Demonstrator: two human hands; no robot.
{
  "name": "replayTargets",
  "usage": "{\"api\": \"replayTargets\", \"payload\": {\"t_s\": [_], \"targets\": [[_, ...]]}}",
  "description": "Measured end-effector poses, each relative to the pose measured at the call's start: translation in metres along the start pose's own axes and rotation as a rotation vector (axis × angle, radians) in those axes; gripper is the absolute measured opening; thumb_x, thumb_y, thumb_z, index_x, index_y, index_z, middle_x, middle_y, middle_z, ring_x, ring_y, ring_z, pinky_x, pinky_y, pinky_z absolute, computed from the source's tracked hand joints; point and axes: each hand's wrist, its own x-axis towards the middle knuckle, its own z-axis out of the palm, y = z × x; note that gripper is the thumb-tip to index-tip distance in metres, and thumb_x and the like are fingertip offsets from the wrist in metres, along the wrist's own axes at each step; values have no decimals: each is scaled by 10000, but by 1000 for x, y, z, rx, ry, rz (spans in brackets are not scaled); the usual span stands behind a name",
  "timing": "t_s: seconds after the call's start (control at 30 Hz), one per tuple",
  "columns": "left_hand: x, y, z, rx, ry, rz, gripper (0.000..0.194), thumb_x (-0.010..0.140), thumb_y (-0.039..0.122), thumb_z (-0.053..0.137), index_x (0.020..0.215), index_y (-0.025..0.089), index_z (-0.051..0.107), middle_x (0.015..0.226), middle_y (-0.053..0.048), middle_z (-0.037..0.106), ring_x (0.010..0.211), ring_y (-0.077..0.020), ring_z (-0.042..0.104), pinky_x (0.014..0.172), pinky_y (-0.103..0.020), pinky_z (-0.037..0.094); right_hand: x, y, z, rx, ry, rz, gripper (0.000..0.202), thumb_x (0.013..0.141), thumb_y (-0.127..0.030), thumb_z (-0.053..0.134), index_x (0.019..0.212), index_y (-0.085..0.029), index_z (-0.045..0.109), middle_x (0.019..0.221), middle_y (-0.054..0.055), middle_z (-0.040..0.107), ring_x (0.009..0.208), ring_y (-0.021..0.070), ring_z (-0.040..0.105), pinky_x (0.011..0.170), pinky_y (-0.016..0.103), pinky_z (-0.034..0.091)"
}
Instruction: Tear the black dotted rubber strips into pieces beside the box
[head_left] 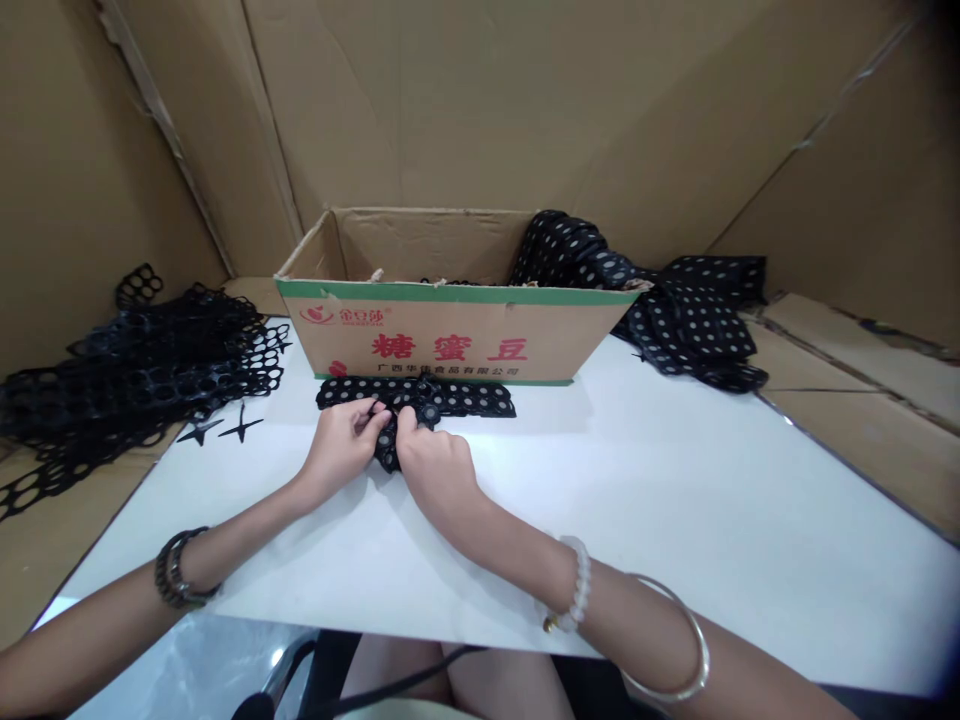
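A black strip with grey dots lies on the white table along the front of a cardboard box. Its bunched part sits between my hands, nearer to me. My left hand pinches the black material from the left, thumb and index finger together. From the right, my right hand is closed on the same material, its fingertips close to those of my left hand. The small details between the fingertips are too small to make out.
The open cardboard box stands at the table's back. More dotted black material hangs over its right end onto the table. Black perforated scrap is heaped at the left, beside star-shaped pieces. Cardboard walls surround the white table.
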Motion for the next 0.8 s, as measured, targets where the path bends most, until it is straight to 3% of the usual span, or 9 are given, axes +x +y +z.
{"api": "replayTargets", "payload": {"t_s": [0.37, 0.53, 0.67, 0.8], "targets": [[3, -2, -1, -168, -49, -49, 206, 731, 328, 493, 698, 132, 547, 562, 13, 503, 516, -94, 437, 466, -180, 319, 1, 12, -17, 124, -202, 28, 179, 773, -76, 356, 922, -161, 405, 608, 38, 594, 585, 187, 598, 468, 221, 377], [3, -1, -2, -147, -46, -26, 196, 737, 321, 486, 679, 140, 532, 556, 17, 498, 524, -97, 442, 482, -182, 326, 4, 16, -18, 168, -217, 31, 210, 751, -69, 363, 931, -167, 409, 621, 20, 587, 584, 198, 582, 447, 233, 324], [1, 3, -4, -78, -23, 36, 216, 756, 322, 459, 645, 144, 511, 548, 19, 481, 519, -98, 424, 485, -186, 316, 5, 20, -19, 252, -202, 33, 146, 839, -154, 291, 921, -182, 408, 614, 3, 576, 539, 164, 552, 423, 226, 256], [-1, 7, -6, -1, -20, 81, 229, 783, 320, 425, 650, 148, 498, 546, 26, 471, 500, -89, 399, 475, -183, 297, 4, 25, -22, 324, -194, -13, 241, 892, -246, 195, 872, -192, 429, 626, 1, 576, 536, 139, 542, 446, 222, 265]]}}
